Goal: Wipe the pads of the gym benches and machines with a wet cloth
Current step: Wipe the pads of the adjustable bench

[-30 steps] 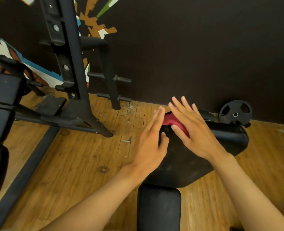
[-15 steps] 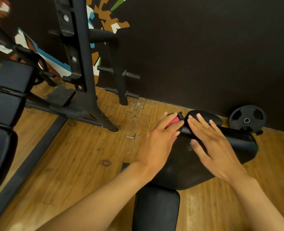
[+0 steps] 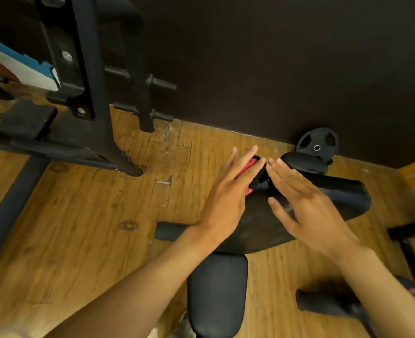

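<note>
With both hands flat, the left hand [image 3: 226, 191] presses the red cloth [image 3: 246, 167] on the bench pad [image 3: 262, 228] edge beside the right hand [image 3: 306, 206], so the cloth may slip off to the floor [image 3: 79, 228].

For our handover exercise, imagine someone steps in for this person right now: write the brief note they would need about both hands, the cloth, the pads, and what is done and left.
Left hand: fingers straight, pressing the red-pink wiping cloth onto the left far end of the black padded angled bench pad.
Right hand: open, flat on the same pad, holding nothing.
Done: cannot tell how much of this pad is already wiped.
Left: finish this pad, then the black padded seat pad nearer the person, then the other machines.
</note>
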`<state>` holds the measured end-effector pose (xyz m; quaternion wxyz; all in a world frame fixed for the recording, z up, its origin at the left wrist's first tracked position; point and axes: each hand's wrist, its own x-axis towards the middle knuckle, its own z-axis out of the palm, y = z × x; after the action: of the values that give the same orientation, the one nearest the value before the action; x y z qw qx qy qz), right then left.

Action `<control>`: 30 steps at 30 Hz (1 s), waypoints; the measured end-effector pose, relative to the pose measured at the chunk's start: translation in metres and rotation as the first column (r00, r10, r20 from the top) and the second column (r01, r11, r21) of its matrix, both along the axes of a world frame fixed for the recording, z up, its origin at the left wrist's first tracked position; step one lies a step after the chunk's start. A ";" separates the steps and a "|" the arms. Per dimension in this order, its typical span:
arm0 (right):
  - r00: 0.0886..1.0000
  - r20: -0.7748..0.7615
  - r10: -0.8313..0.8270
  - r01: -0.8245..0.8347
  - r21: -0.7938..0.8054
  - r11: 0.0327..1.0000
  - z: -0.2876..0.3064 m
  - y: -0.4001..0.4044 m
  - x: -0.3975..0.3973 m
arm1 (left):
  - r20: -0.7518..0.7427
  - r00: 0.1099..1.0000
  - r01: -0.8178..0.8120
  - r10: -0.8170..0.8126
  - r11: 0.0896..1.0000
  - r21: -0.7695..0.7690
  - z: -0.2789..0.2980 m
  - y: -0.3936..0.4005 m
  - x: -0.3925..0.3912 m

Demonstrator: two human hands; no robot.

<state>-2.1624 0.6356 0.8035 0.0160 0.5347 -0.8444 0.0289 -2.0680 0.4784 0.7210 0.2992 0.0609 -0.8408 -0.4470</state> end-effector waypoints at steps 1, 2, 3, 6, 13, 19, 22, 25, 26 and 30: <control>1.000 -0.004 -0.012 0.012 0.016 1.000 0.001 0.000 0.002 | -0.021 1.000 0.017 -0.017 1.000 0.021 -0.003 -0.002 -0.001; 1.000 -0.012 -0.020 0.020 0.032 0.999 0.002 0.000 0.004 | -0.061 0.998 0.020 -0.018 0.999 0.033 -0.007 -0.003 -0.001; 0.999 -0.022 -0.027 0.028 0.049 0.998 0.002 0.000 0.007 | -0.103 0.995 0.006 -0.002 0.999 0.032 -0.013 -0.002 0.002; 0.997 -0.051 -0.053 0.058 0.083 0.995 0.002 -0.001 0.013 | -0.206 0.975 -0.080 0.080 0.997 0.007 -0.037 0.002 0.013; 0.993 -0.078 -0.088 0.093 0.053 0.994 0.001 -0.006 0.019 | -0.161 0.981 -0.115 0.103 0.991 -0.066 -0.018 0.004 0.003; 0.984 -0.169 0.048 -0.036 0.069 0.997 -0.003 -0.012 0.018 | -0.151 0.973 -0.169 0.176 0.984 0.059 -0.063 0.012 0.025; 0.955 -0.264 0.137 -0.108 0.122 0.987 0.000 -0.014 0.017 | -0.088 0.966 -0.228 0.244 0.960 0.161 -0.060 0.021 0.026; 0.949 -0.266 0.168 -0.132 0.147 0.980 0.001 -0.016 0.016 | -0.175 0.959 -0.199 0.222 0.970 0.138 -0.033 0.030 0.017; 0.949 -0.268 0.169 -0.132 0.151 0.980 0.001 -0.016 0.016 | -0.196 0.956 -0.195 0.216 0.973 0.122 -0.033 0.031 0.015; 0.926 -0.329 0.184 -0.132 0.174 0.976 0.000 -0.017 0.021 | -0.117 0.955 -0.250 0.272 0.953 0.169 -0.088 0.035 0.023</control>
<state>-2.1412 0.6183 0.8036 0.1204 0.5975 -0.7826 -0.1264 -2.0448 0.5129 0.6334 0.4081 0.1630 -0.7658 -0.4694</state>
